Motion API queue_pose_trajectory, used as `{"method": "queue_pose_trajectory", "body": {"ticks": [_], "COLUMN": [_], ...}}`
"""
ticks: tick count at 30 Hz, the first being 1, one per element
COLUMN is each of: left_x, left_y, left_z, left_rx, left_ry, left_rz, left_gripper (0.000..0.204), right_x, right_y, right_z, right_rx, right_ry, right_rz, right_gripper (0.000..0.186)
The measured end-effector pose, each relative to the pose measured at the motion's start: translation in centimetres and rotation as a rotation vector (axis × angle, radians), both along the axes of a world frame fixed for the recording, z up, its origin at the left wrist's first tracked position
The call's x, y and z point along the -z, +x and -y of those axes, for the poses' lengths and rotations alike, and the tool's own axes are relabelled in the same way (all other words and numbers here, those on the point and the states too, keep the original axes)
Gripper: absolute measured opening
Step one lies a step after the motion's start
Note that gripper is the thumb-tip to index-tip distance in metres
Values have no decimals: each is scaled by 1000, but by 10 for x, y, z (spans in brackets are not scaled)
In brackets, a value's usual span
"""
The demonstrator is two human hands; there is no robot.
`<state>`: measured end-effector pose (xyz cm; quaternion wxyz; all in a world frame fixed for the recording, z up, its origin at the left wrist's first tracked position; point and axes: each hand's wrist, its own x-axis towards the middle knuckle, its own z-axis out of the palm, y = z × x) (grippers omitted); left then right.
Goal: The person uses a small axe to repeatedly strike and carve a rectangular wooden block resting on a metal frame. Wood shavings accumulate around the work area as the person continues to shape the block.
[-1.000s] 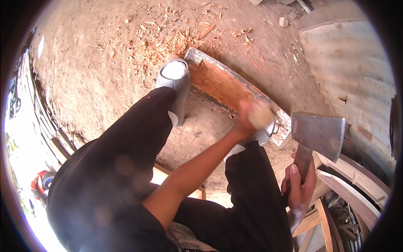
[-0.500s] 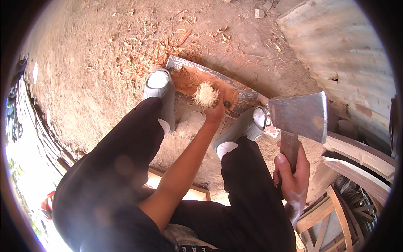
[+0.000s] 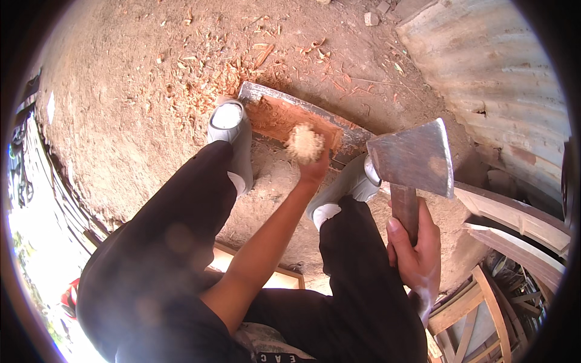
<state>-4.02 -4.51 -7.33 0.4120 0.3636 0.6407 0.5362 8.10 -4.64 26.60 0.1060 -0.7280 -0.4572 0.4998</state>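
Note:
A wooden block (image 3: 279, 115) with weathered edges and a reddish carved hollow lies across the ground between my feet. My left hand (image 3: 314, 171) is closed round a chisel (image 3: 304, 144), upright over the right part of the hollow. Its wooden handle end is frayed and mushroomed; the blade is hidden below. My right hand (image 3: 417, 254) grips the short wooden handle of an axe (image 3: 413, 160), just under its broad metal head. The axe is raised to the right of the chisel, apart from it, cutting edge facing right.
Wood shavings (image 3: 224, 85) are scattered on the dirt floor beyond the block. My shoes (image 3: 233, 136) flank it. A corrugated metal sheet (image 3: 484, 72) stands at the right. Curved wooden pieces (image 3: 514, 248) and a wooden frame (image 3: 460, 314) lie at the lower right.
The axe in my right hand has moved left, nearer the chisel, and slightly up. My left hand and the chisel have shifted a little right and down.

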Motion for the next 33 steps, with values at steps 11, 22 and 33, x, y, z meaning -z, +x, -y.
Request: {"method": "queue_pose_trajectory", "body": {"ticks": [11, 22, 33], "left_x": [-23, -75, -7], "left_y": [25, 51, 1], "left_z": [-3, -18, -22], "left_rx": [456, 461, -14], "left_ry": [23, 401, 374], "left_rz": [404, -43, -586], "left_gripper": [39, 13, 20], "right_x": [-25, 13, -7], "right_y": [-12, 24, 8], "right_z": [8, 25, 19], "right_rx": [173, -30, 423], "right_ry": [303, 54, -26], "right_rz": [-111, 209, -11], "right_gripper": [47, 40, 34]}}
